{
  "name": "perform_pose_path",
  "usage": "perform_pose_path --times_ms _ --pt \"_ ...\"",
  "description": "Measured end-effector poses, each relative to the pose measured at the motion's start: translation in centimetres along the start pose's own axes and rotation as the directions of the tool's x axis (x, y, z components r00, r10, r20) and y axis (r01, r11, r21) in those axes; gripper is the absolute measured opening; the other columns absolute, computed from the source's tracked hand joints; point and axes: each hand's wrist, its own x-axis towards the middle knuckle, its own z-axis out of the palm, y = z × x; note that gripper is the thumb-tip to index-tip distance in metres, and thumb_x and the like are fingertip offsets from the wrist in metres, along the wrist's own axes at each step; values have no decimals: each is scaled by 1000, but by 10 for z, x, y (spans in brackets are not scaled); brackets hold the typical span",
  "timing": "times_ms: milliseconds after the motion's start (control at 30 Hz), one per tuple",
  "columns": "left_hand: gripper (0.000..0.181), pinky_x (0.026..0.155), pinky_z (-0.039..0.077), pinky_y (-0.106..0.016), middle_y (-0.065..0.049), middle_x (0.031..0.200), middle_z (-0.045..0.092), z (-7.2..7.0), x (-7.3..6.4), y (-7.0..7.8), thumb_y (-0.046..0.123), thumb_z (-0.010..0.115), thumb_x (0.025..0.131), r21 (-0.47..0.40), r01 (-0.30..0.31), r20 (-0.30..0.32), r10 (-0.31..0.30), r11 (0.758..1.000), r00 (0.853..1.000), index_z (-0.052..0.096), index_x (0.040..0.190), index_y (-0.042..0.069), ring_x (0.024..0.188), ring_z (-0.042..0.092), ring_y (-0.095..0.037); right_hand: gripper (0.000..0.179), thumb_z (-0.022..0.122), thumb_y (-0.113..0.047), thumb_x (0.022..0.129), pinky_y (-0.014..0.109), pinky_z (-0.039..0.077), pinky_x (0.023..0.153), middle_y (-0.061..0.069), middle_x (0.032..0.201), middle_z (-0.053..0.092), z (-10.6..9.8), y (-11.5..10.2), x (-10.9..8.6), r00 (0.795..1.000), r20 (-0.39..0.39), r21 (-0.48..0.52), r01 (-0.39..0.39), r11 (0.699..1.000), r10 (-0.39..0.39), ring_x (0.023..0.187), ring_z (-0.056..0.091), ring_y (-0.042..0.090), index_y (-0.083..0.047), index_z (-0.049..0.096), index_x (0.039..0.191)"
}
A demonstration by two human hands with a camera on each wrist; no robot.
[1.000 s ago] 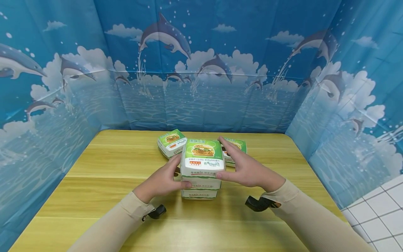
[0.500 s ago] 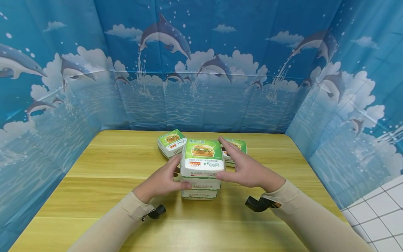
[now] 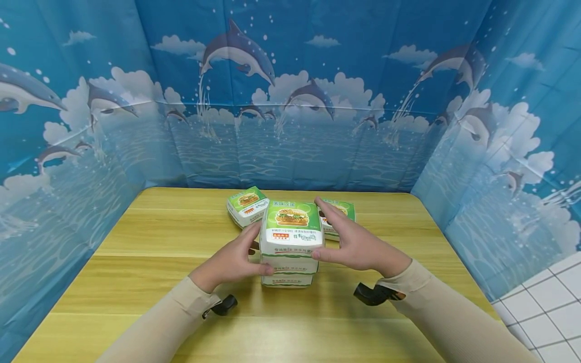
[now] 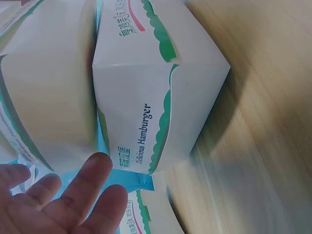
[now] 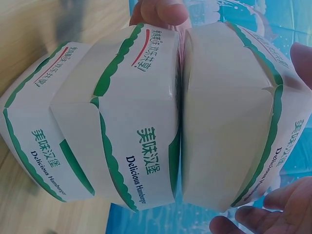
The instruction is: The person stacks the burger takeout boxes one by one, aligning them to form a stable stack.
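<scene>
Three white-and-green hamburger boxes stand stacked in the head view. The top box (image 3: 292, 224) sits slightly askew on the middle box (image 3: 289, 264), with the bottom box (image 3: 287, 281) on the table. My right hand (image 3: 351, 242) holds the top box, its thumb at the front right corner and its fingers along the right side. At the stack's left is my left hand (image 3: 231, 262), thumb by the front of the middle box. In the left wrist view its fingers (image 4: 80, 195) are spread loosely beside the boxes; contact there is hard to tell.
Two more hamburger boxes lie behind the stack: one at the left (image 3: 247, 206), turned at an angle, and one at the right (image 3: 341, 217), partly hidden by my right hand. The wooden table (image 3: 159, 242) meets a blue dolphin curtain (image 3: 290, 151) at its back edge.
My left hand has shifted very slightly left and its thumb a little down. The right hand and the boxes look unmoved.
</scene>
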Motion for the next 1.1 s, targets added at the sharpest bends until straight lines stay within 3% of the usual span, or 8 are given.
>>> perform_pose_path --times_ms 167,367,467,567,667,833,1000,1100 --pt "112 109 47 -55 11 167 28 -6 -3 0 42 91 82 27 31 18 -31 999 999 17 165 48 131 59 -24 108 77 -43 97 62 26 127 8 179 0 0 0 0 1000 3 2 -2 1000 2 164 12 37 -22 0 171" --pt "122 117 43 -60 1 176 12 -26 -8 -6 46 90 82 69 76 45 -80 995 996 6 170 37 144 53 -34 108 77 -41 97 60 26 128 9 179 0 0 1 -1 1000 7 19 -2 1000 2 165 10 37 -21 1 171" --pt "118 118 42 -61 -5 177 11 -39 -10 -12 44 88 85 71 83 29 -86 994 996 8 171 33 147 48 -39 107 76 -41 98 60 26 128 9 179 0 0 2 -1 1000 6 19 2 1000 -2 165 8 37 -21 1 171" --pt "114 117 43 -61 -8 177 12 -51 -8 -19 48 85 88 78 119 -27 -117 990 993 9 171 29 148 47 -41 107 76 -41 98 60 26 128 9 179 1 0 3 -1 1000 5 16 5 1000 -5 165 8 37 -20 2 171" --pt "113 116 43 -62 -9 177 15 -60 -2 -27 55 81 89 90 189 -115 -179 978 977 10 172 24 149 45 -42 107 76 -41 98 60 26 128 10 179 1 0 2 -1 1000 3 13 2 1000 -2 165 9 37 -19 2 171" --pt "111 119 38 -66 -17 175 15 -71 13 -41 55 78 92 117 297 -234 -265 948 936 9 171 17 156 31 -45 106 76 -41 98 60 25 128 10 179 2 0 2 -1 1000 -1 12 1 1000 -1 165 8 37 -19 3 171" --pt "113 122 29 -71 -19 176 7 -76 29 -59 58 75 93 150 384 -281 -334 911 900 4 172 18 161 18 -46 104 75 -40 99 57 25 129 11 178 3 0 2 -1 1000 -3 13 7 1000 -7 165 9 38 -17 3 171" --pt "117 123 26 -71 -18 177 3 -77 37 -71 65 74 91 159 410 -285 -356 898 890 3 172 18 162 15 -46 102 73 -39 100 57 25 128 11 178 2 1 2 -2 1000 -3 13 5 1000 -5 164 13 38 -17 3 171"
